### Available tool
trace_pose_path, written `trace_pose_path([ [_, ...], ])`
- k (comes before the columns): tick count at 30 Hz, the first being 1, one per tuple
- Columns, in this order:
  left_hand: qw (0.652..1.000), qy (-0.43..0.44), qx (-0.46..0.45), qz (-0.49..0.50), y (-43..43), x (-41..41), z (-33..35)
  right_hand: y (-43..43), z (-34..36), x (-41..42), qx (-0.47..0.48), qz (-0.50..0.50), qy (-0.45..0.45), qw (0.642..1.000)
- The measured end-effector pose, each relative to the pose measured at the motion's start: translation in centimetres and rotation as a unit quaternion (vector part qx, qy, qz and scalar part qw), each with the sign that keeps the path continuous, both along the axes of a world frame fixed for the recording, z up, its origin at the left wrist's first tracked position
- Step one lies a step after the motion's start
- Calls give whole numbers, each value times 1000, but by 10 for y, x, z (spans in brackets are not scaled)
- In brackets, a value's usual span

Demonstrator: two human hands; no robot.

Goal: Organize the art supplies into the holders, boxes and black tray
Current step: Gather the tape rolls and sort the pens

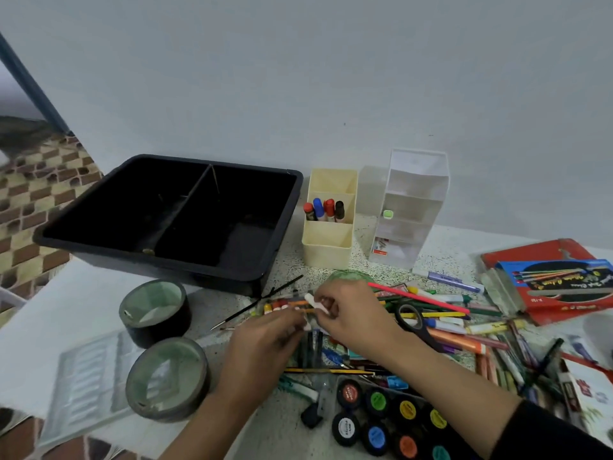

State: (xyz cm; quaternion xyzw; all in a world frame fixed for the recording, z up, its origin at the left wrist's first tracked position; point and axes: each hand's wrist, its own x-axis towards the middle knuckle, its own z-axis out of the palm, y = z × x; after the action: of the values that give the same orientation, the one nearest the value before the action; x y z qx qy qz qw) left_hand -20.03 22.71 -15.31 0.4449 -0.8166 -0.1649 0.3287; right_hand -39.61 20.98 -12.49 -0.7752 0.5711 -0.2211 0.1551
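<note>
Right hand [348, 315] pinches a white stick [315, 303], left hand [262, 341] curled, grip unclear; lift it clear to the twelve-o'clock cream holder [326, 250].

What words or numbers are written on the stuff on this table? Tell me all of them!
No text here can be read for sure.
paint pot lids: small print on the round labels, too blurred to read.
red and blue box: yellow curly writing, upside down and blurred, unreadable.
white pack at the right edge: red marks, too blurred.
clear drawer unit: a small label inside the bottom, too small to read.
</note>
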Motion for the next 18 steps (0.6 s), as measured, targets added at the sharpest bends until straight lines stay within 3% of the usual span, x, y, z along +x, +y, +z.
trace_pose_path([
  [18, 998, -25, 11, 51, -14, -2, -6, 3, -10, 13, 17, 5, -41, 999],
])
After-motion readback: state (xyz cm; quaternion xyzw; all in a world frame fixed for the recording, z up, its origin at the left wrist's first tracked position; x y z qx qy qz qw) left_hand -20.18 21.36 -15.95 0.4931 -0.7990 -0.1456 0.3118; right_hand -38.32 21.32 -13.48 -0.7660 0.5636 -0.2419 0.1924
